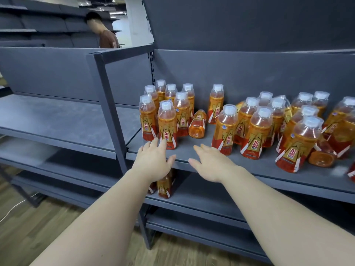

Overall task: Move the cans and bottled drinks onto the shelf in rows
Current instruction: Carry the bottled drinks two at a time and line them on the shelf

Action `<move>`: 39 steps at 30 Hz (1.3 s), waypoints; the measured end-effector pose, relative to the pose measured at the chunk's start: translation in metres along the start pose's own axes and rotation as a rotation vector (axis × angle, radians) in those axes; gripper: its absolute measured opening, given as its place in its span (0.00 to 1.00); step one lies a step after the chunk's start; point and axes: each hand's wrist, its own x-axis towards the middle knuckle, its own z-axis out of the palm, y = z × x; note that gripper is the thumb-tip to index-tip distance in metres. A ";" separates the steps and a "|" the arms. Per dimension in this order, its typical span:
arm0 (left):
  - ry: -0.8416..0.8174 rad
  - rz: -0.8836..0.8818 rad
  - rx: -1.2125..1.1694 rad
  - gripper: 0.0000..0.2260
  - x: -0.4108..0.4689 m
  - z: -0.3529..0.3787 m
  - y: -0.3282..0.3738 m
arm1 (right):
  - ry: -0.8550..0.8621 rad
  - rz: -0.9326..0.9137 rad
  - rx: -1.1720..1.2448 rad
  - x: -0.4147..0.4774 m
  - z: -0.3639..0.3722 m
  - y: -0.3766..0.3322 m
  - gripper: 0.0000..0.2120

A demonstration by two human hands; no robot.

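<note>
Head view: orange drink bottles (pixel 181 112) — clear domed caps, red-and-gold labels — stand in rows at the left of a grey shelf (pixel 249 169) and loosely bunched at right, a tipped bottle (pixel 197 123) lying between. The left hand (pixel 153 162), fingers straight, touches the front bottle (pixel 167 125) — the right hand (pixel 209 164) hovers spread wide over the shelf edge, holding nothing.

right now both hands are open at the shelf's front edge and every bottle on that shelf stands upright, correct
Not every bottle stands. The head view shows one fallen bottle lying between the groups and a second fallen bottle at the right. The left hand and right hand are open at the shelf edge.
</note>
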 end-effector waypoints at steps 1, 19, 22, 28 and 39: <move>0.009 0.002 -0.007 0.30 0.008 0.001 -0.004 | 0.002 0.004 0.002 0.007 0.000 -0.001 0.32; 0.111 -0.096 -0.299 0.22 0.111 0.020 -0.099 | 0.097 0.126 0.301 0.121 0.013 -0.055 0.42; 0.136 -0.115 -0.370 0.26 0.126 0.023 -0.107 | 0.158 0.174 0.428 0.135 0.017 -0.059 0.48; 0.132 -0.201 -0.583 0.37 0.152 0.031 -0.110 | 0.272 0.259 0.661 0.156 0.022 -0.062 0.52; 0.192 -0.285 -0.893 0.30 0.177 0.041 -0.097 | 0.380 0.271 0.783 0.168 0.034 -0.069 0.44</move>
